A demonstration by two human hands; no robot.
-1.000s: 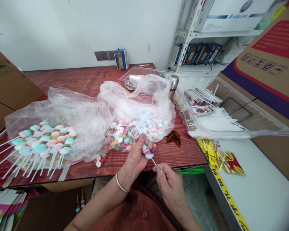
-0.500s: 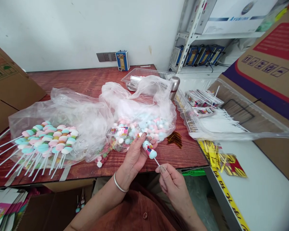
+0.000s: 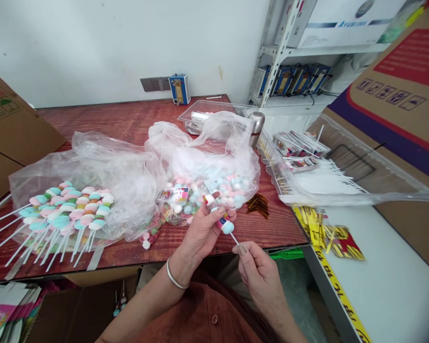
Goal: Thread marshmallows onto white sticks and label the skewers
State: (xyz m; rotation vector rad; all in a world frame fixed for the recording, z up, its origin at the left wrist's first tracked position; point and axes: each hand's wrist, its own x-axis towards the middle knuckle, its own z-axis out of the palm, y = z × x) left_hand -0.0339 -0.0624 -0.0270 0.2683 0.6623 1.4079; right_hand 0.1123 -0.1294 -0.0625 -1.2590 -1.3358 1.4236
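My left hand (image 3: 204, 227) is closed around a candy skewer (image 3: 219, 216) with a printed clear wrapper over its upper part. The blue and white end piece (image 3: 228, 227) sticks out below my fingers. My right hand (image 3: 256, 269) pinches the white stick (image 3: 235, 238) at its lower end, just off the front edge of the red wooden table (image 3: 128, 119). Behind my hands lies a clear plastic bag of loose pastel candies (image 3: 221, 183).
Finished skewers (image 3: 62, 214) lie on plastic sheeting at the left. A clear tray (image 3: 343, 181) with white sticks and wrappers sits to the right, a second tray (image 3: 207, 112) and a metal cup (image 3: 258, 125) further back. Gold twist ties (image 3: 258, 205), cardboard boxes (image 3: 10, 133) and yellow tape (image 3: 338, 290) surround the area.
The skewer has slid further up into its wrapper and tilted more upright. Both hands shifted slightly to the right.
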